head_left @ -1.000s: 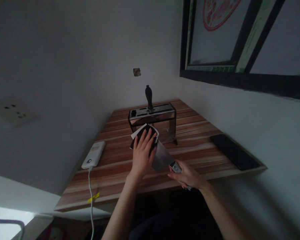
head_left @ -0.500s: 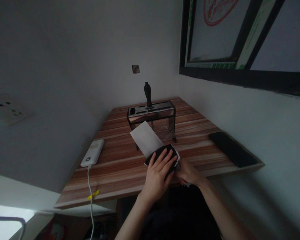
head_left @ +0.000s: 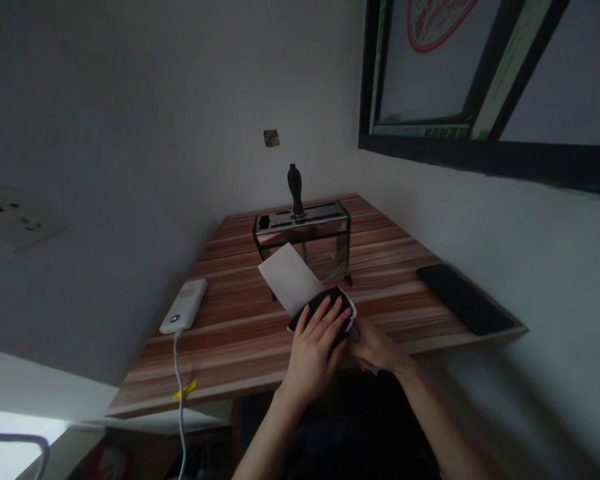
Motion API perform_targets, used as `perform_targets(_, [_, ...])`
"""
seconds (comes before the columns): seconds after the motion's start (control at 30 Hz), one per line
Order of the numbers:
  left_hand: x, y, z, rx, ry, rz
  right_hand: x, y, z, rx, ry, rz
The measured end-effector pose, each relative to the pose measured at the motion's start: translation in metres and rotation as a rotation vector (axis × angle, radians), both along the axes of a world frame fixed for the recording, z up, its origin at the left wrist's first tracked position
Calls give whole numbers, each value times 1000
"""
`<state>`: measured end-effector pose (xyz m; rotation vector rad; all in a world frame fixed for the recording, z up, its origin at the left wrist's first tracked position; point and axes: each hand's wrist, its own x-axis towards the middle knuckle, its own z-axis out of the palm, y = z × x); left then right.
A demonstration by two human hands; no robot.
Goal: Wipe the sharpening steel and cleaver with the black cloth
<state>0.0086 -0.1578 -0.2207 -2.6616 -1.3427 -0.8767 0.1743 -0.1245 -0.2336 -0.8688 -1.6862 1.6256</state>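
My right hand (head_left: 377,350) is closed round the handle of a cleaver, whose broad pale blade (head_left: 290,279) points up and away over the wooden table (head_left: 230,320). My left hand (head_left: 317,347) presses a dark cloth (head_left: 325,303) with a white edge against the lower part of the blade, near the handle; its fingers lie stretched over the cloth. Behind the blade stands a metal knife rack (head_left: 304,235) with one black-handled knife (head_left: 295,190) upright in a slot.
A white power bank (head_left: 184,307) with a cable (head_left: 180,393) hanging over the front edge lies at the left. A black phone (head_left: 464,299) lies at the right by the wall. A dark-framed window (head_left: 480,87) is above right; a wall socket (head_left: 15,217) at left.
My left hand has slid the cloth down the blade from its tip to near the handle, baring the upper blade. In the last half second it has barely moved.
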Motion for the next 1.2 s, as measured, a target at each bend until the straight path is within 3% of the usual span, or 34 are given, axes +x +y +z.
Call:
perform_targets(0.67, [-48, 77, 59, 210, -46, 249, 1, 2, -11, -34, 29, 8])
perform_targets(0.9, [-46, 75, 52, 246, -73, 276, 1, 1, -6, -42, 10, 5])
perform_targets(1.2, [-23, 42, 28, 158, -41, 172, 0, 3, -11, -60, 26, -26])
